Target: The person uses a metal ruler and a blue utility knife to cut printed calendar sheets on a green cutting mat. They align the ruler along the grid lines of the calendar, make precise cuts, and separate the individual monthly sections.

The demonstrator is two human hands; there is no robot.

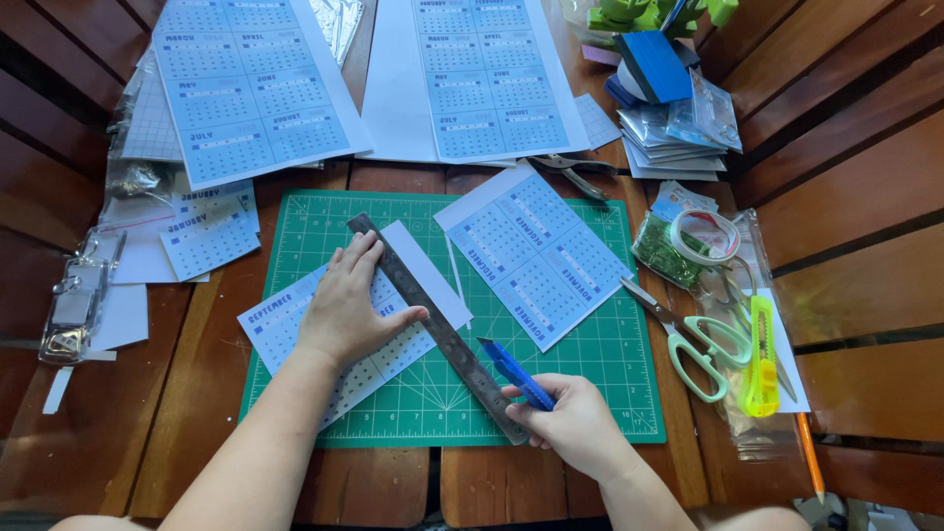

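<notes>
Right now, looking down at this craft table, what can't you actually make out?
- Head view: the blue cutter tip, hidden behind the metal ruler.
- The calendar sheet middle, covered by the left hand.
- Green items at the top, cut off by the edge.
- The cutter's rear, inside the right hand.

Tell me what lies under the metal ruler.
The metal ruler lies slanted across a calendar sheet on the green cutting mat, pressed down by the left hand. The strip of sheet directly beneath the ruler is covered.
</notes>
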